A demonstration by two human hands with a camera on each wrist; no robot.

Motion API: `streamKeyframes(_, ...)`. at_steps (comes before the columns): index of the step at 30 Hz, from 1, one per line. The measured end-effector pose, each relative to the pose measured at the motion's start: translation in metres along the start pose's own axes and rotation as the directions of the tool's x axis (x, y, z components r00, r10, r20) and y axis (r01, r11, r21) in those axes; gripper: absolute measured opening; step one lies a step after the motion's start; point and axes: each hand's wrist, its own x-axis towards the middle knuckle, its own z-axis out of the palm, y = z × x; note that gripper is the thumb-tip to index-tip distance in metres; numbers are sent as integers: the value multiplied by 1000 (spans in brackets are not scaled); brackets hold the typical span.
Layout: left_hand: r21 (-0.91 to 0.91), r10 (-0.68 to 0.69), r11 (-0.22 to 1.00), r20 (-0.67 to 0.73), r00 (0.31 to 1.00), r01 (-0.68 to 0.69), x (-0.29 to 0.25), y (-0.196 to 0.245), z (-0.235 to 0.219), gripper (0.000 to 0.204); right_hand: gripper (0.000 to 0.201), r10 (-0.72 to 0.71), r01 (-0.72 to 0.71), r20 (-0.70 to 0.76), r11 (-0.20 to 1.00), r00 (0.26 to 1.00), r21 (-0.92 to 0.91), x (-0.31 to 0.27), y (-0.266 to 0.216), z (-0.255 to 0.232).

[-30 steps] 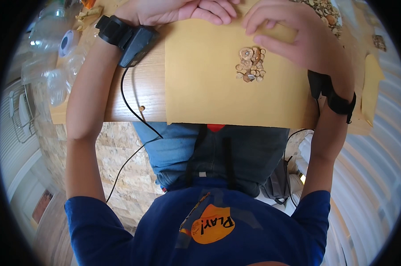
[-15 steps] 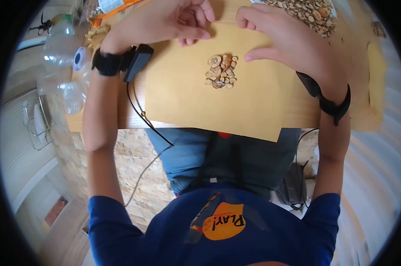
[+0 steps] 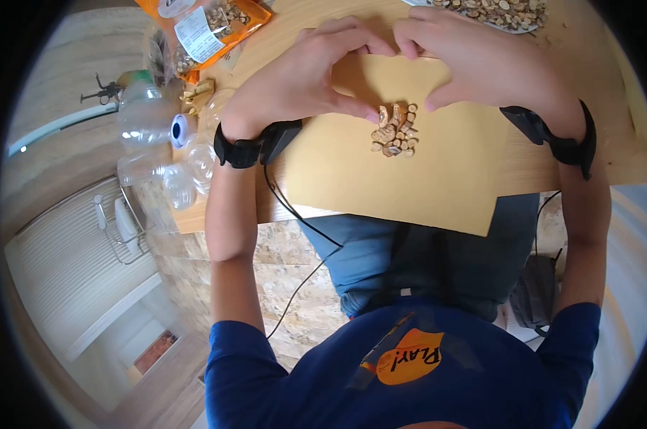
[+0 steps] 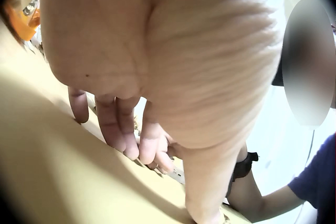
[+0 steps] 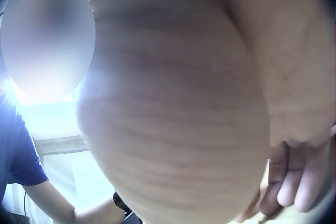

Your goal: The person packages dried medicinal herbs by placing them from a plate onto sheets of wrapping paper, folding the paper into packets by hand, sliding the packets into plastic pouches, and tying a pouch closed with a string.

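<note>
A small heap of dried brown slices and round pieces [image 3: 393,136] lies on a tan paper sheet [image 3: 402,193]. Over the sheet's far left part arches my left hand [image 3: 312,75], its thumb tip right at the heap's upper left edge and its fingers bent toward the far edge. In the left wrist view the fingers [image 4: 113,129] of that hand point down at the sheet, holding nothing. My right hand [image 3: 484,61] curves over the far right part of the sheet, thumb pointing toward the heap, fingertips beside the left hand's at the far edge.
Beyond the right hand is a white plate [image 3: 518,31] heaped with similar slices. An orange bag [image 3: 248,30] of slices lies at the far left. Clear plastic bottles [image 3: 139,118] stand at the table's left edge. A black cable [image 3: 284,204] hangs from the left wrist.
The left hand has moved in over the sheet and its thumb has come to the heap. The right hand stays by the sheet's far right. The sheet has turned slightly and the view has shifted.
</note>
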Motion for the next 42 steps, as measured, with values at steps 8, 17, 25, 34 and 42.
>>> streamKeyframes(8, -117, -116, 985, 93, 989, 127, 1, -2, 1, 69, 44, 66, -64, -35, 996, 997, 62, -4, -8, 0)
streamKeyframes(17, -284, -139, 942, 151, 979, 178, -5, -8, -2, 63, 31, 133, -140, 45, 967, 990, 214, 12, -4, -1)
streamKeyframes(25, 10, -81, 997, -57, 995, 81, 3, 1, 4, 49, 19, 140, -155, 89, 971, 986, 181, 16, -17, -13)
streamKeyframes(34, 143, -217, 961, -138, 966, 236, 0, 17, -2, 42, 7, -68, 82, -270, 996, 961, 40, 19, -7, 13)
streamKeyframes(42, 269, -184, 928, -272, 944, 259, 1, 24, 0, 27, 6, -180, 130, -297, 975, 938, -178, 16, -8, 17)
